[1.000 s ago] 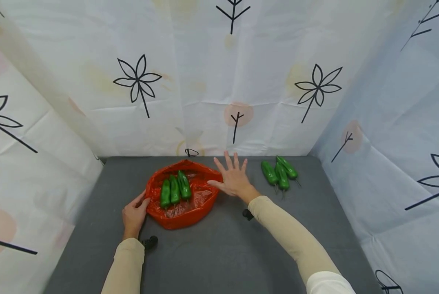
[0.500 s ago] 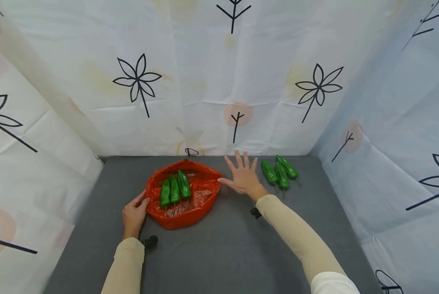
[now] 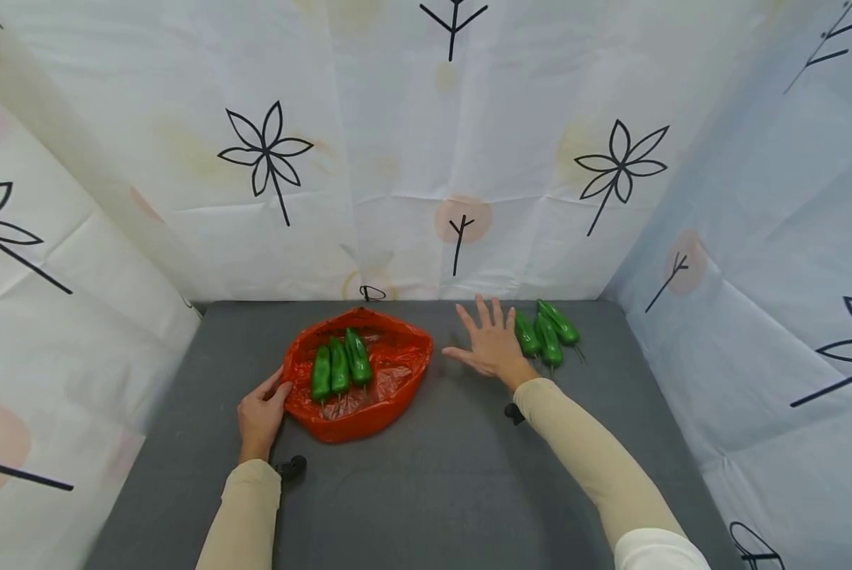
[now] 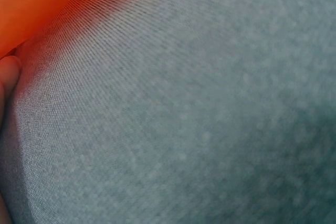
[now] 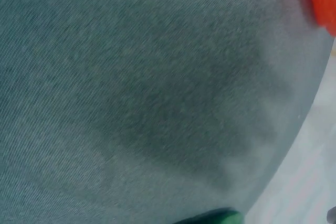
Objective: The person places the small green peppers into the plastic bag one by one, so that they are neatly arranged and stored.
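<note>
The filling looks half done: three peppers point(image 3: 339, 366) lie in the red bag point(image 3: 397, 396) left of centre, its edge pinched by the left hand point(image 3: 260, 416), while three loose peppers point(image 3: 549, 342) wait right of centre near the empty, spread right hand point(image 3: 493, 348).

Left sleeve point(image 3: 244, 518): beige, long.
Right sleeve point(image 3: 586, 459): beige, long.
White fabric point(image 3: 659, 551): at right sleeve's upper end.
Wrist units point(image 3: 293, 469): black, one beside right sleeve's cuff.
Hands point(image 3: 495, 348): bare.
</note>
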{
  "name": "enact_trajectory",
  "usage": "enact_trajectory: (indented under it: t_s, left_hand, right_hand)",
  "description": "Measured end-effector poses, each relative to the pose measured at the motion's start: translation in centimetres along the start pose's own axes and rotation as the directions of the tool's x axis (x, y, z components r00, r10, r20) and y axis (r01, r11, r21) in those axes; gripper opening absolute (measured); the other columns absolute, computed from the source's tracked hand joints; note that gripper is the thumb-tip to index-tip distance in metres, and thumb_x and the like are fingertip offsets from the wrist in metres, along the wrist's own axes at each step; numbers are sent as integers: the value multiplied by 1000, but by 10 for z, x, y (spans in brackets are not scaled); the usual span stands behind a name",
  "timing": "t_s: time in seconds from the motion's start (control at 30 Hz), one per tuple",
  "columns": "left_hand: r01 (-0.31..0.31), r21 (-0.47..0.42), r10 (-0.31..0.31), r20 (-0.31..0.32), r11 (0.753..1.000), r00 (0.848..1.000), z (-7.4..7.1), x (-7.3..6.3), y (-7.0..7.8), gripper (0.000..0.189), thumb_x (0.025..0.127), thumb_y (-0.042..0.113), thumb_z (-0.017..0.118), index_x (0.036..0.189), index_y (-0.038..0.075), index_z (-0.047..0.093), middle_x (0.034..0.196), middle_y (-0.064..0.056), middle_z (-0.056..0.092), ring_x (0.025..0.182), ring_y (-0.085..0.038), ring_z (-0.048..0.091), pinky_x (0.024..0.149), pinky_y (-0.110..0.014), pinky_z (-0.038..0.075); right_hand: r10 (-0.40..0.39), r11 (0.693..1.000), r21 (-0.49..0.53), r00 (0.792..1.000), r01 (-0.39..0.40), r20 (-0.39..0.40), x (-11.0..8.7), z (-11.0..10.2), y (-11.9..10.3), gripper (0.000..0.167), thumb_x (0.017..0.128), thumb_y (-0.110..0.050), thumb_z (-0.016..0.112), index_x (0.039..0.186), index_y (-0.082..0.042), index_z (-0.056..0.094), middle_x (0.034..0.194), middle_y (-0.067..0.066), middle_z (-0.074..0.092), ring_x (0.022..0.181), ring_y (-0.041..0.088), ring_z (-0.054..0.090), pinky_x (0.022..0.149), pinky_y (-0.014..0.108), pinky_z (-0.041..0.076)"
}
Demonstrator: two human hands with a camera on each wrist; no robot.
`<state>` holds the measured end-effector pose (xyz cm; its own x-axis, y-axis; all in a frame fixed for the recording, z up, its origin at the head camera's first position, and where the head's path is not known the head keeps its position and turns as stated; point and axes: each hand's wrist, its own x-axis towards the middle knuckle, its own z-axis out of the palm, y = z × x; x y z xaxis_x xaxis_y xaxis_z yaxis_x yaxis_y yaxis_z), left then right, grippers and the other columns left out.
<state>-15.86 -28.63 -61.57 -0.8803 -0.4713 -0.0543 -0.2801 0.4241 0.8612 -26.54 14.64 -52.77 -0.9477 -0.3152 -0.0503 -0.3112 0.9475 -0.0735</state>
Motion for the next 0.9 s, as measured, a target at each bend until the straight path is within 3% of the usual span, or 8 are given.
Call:
enact_trajectory:
  t_s: [0.27, 0.6, 0.9]
  left_hand:
    - [10, -8, -10, -3, 1000, 1000, 0, -1, 1, 44, 97, 44, 67, 139, 31, 64, 138, -12, 66, 134, -34, 57, 115, -54, 40]
    - [7, -20, -7, -11, 1000, 1000, 1, 0, -1, 44, 97, 42, 67, 139, 31, 64, 140, -9, 65, 136, -32, 57, 116, -52, 41]
    - [7, -16, -7, -2, 1000, 1000, 2, 2, -2, 44, 97, 44, 67, 139, 32, 64, 141, -8, 65, 137, -31, 57, 117, -52, 40]
  right_hand:
    - [2, 1000, -6, 1000, -2, 7, -2, 12, 22, 101, 89, -81, 49, 166, -26, 14, 173, 17, 4, 158, 49, 3, 123, 72, 9]
    - [39, 999, -18, 999, -39, 18, -6, 17, 44, 110, 83, -77, 64, 165, -22, 19, 171, 21, 11, 157, 51, 9, 123, 70, 16]
    - [96, 993, 62, 994, -99, 53, -8, 18, 60, 116, 80, -70, 74, 165, -18, 17, 170, 25, 10, 156, 52, 10, 124, 68, 17]
